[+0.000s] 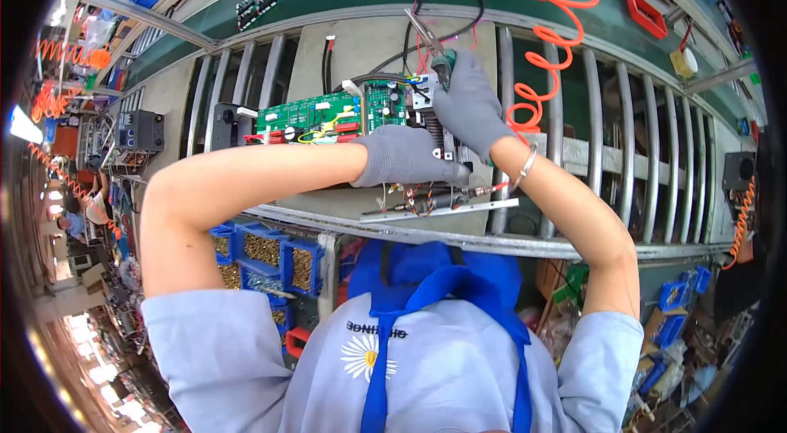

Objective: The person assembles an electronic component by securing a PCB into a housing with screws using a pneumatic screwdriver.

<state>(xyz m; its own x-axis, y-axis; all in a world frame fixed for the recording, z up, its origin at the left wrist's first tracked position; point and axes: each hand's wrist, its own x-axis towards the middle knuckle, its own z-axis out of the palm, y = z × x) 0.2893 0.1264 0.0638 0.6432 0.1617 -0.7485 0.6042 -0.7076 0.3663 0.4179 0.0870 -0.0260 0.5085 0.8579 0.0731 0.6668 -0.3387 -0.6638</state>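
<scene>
A unit with green circuit boards (307, 117), red and yellow wires and a dark ribbed metal part lies on a grey board (311, 48) before me. My gloved left hand (407, 156) is closed over its near right side; what its fingertips press on is partly hidden. My gloved right hand (469, 101) is at the unit's far right corner. It grips green-handled pliers (443, 63), whose metal jaws point up and left, away from me, beside thin red wires. A black cable (479, 3) loops beyond the pliers. Close to my left hand lies a dark pen-shaped tool (447, 202).
Metal rollers (594, 130) flank the grey board. An orange coiled hose (537, 81) hangs at the right. Below the near rail stand blue bins (279, 257) of small parts. A red tray (647, 16) and a small circuit board (257, 7) are at the far side.
</scene>
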